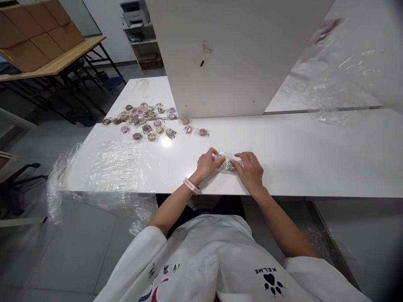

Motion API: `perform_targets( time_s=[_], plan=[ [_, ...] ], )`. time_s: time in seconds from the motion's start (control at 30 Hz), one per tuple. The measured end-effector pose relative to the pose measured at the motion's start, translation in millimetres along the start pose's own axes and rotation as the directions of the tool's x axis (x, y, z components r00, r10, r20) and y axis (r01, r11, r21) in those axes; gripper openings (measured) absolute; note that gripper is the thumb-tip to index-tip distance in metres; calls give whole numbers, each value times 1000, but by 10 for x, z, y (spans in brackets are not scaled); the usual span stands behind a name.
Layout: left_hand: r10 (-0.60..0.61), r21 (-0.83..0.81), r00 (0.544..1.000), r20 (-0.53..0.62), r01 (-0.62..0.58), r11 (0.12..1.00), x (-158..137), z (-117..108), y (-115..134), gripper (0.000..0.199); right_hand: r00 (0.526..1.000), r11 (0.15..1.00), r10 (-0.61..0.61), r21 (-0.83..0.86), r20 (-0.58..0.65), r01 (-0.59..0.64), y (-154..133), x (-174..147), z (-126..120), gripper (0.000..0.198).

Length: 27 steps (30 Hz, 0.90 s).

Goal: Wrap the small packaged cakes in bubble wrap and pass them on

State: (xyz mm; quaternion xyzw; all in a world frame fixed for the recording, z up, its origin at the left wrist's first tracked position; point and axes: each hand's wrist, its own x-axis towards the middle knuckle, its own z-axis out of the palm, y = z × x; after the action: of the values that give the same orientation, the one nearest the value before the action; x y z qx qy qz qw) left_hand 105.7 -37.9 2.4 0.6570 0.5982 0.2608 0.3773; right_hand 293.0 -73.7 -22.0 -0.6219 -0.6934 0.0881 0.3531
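Observation:
A clear plastic bag (227, 166) with something speckled brown and white inside lies on the white table in front of me. My left hand (208, 162) pinches its left side between thumb and fingers. On the right side, my right hand (251, 170) grips the plastic, its thumb pressed near the contents and its fingers curled at the far edge. What exactly is inside the bag is too small to make out. Beyond my hands, a small pink wrapped piece (203, 132) lies on the table, apart from them.
Several small wrapped pieces (147, 128) in brown, pink and yellow are spread at the back left. Clear plastic packaging (116, 167) hangs over the table's left front edge. A white upright panel (233, 58) stands behind the table (315, 159). More plastic film (340, 84) lies beyond, at right.

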Motion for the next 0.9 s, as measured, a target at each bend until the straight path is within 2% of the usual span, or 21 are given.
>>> perform_targets(
  time_s=[0.03, 0.07, 0.13, 0.2, 0.23, 0.27, 0.33, 0.4, 0.43, 0.47, 0.53, 0.63, 0.67, 0.73, 0.8, 0.87, 0.9],
  plan=[
    [-51, -35, 999, 13, 52, 998, 75, -11, 30, 27, 996, 995, -79, -59, -33, 77, -17, 23, 27, 32],
    [-91, -70, 995, 37, 94, 993, 147, -29, 53, 26, 985, 981, -175, -92, -15, 172, -34, 33, 53, 31],
    [-142, -153, 983, 114, 159, 975, 263, -79, 66, 25, 933, 930, -345, -98, 106, 355, -61, 20, 105, 33],
    [-162, -248, 967, 194, 209, 946, 315, -122, 37, 23, 877, 882, -430, -110, 215, 459, -72, -15, 159, 45],
    [-174, -300, 964, 202, 229, 926, 315, -132, 8, 22, 869, 872, -433, -135, 239, 471, -71, -28, 189, 49],
    [-185, -353, 967, 173, 237, 905, 297, -132, -27, 20, 876, 873, -418, -162, 242, 461, -67, -30, 219, 48],
    [-211, -458, 978, 2, 188, 869, 220, -96, -100, 19, 910, 901, -357, -181, 210, 395, -53, 3, 282, 40],
    [-218, -521, 957, -190, 89, 849, 117, -21, -153, 26, 954, 951, -258, -134, 156, 279, -36, 76, 338, 35],
    [-210, -542, 950, -233, 52, 839, 68, 26, -165, 30, 973, 976, -192, -80, 129, 203, -27, 119, 360, 34],
    [-199, -575, 954, -223, 36, 818, 27, 77, -166, 35, 987, 993, -115, 0, 113, 116, -17, 160, 375, 34],
    [-156, -686, 984, -87, 54, 725, -17, 181, -139, 42, 990, 973, 44, 220, 132, -72, 4, 223, 382, 39],
    [-83, -847, 992, 93, 122, 517, 32, 295, -74, 48, 958, 836, 162, 482, 237, -261, 27, 261, 324, 47],
    [-73, -877, 991, 116, 137, 460, 69, 314, -58, 49, 956, 823, 166, 500, 240, -269, 28, 264, 285, 47],
    [-60, -914, 989, 134, 147, 377, 150, 322, -45, 50, 973, 862, 159, 458, 166, -219, 16, 263, 183, 47],
    [-7, -929, 985, 170, 163, 332, 212, 310, -53, 50, 982, 884, 131, 433, 136, -178, -6, 256, 63, 55],
    [62, -916, 969, 237, 202, 347, 236, 305, -66, 51, 956, 839, 75, 500, 285, -215, -8, 246, -53, 61],
    [91, -900, 959, 270, 218, 376, 234, 311, -70, 51, 917, 802, 36, 535, 398, -264, 16, 245, -104, 59]
  ],
)
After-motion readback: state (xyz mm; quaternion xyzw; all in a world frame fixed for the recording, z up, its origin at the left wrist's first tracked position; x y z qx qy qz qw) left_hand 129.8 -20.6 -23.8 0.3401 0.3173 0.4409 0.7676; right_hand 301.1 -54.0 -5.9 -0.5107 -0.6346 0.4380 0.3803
